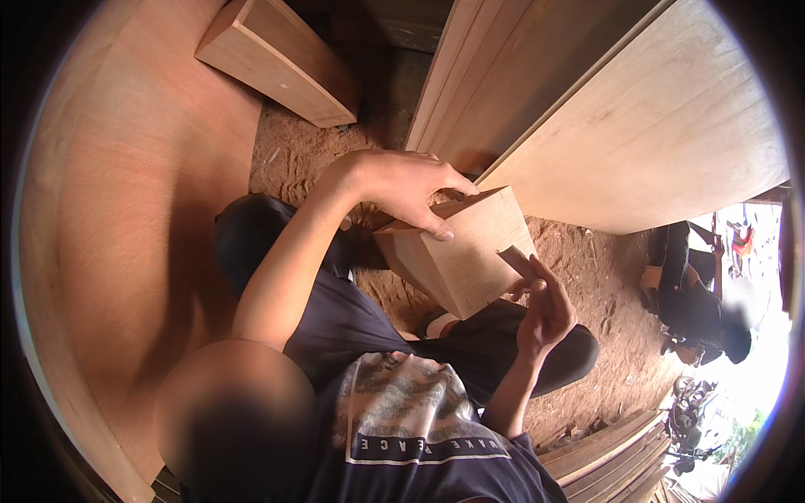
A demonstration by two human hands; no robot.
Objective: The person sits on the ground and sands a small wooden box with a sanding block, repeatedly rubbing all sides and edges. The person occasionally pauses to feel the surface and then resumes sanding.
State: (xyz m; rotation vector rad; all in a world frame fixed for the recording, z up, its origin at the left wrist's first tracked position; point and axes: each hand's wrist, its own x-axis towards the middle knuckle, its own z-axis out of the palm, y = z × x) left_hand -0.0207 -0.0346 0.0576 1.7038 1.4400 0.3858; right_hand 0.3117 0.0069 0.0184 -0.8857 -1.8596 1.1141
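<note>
Centrally, one pale wooden box, smooth-faced and angular, sits tilted above the person's lap. Left hand clamps its top edge; right hand holds a small flat sanding piece against its side. Sawdust floor lies grainy beneath. Large plywood sheets lean behind, one second box beyond.

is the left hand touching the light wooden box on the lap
Touching: the head view shows the left hand gripping the top edge of the light wooden box, fingers wrapped over it.
</note>
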